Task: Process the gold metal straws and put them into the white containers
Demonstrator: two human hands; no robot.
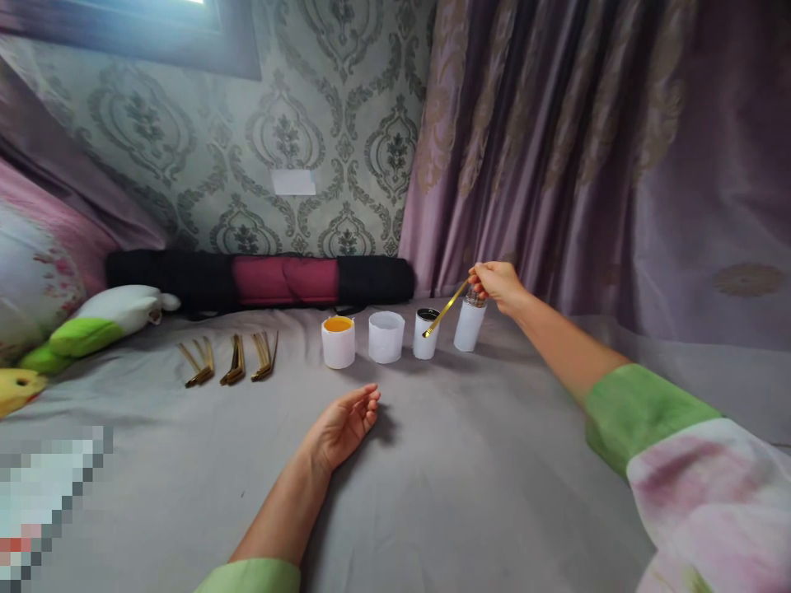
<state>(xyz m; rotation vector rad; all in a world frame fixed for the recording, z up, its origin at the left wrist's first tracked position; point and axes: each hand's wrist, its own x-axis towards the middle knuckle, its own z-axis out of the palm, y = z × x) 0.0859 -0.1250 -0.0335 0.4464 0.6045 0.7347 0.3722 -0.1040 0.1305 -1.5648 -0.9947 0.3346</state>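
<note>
My right hand (496, 285) is closed on a slim gold-coloured utensil (450, 308), gripped near its upper end. The utensil slants down to the left, and its small flared tip shows in front of a white-wrapped can (424, 339) with a dark inside. Just behind and below that hand stands another white-wrapped can (470, 325) with a metallic rim, its top partly hidden by the fingers. My left hand (346, 422) rests over the sheet, palm turned up, fingers loosely curled and holding nothing. Beyond it are a translucent white cup (386, 337) and a white-wrapped cup with an orange inside (339, 344).
Three bunches of gold-coloured utensils (198, 362) lie to the left on the grey sheet (470, 494). A black and maroon roll (284, 280) lies along the wall. Plush toys (92, 325) are at far left, and purple curtains (556, 148) hang at right.
</note>
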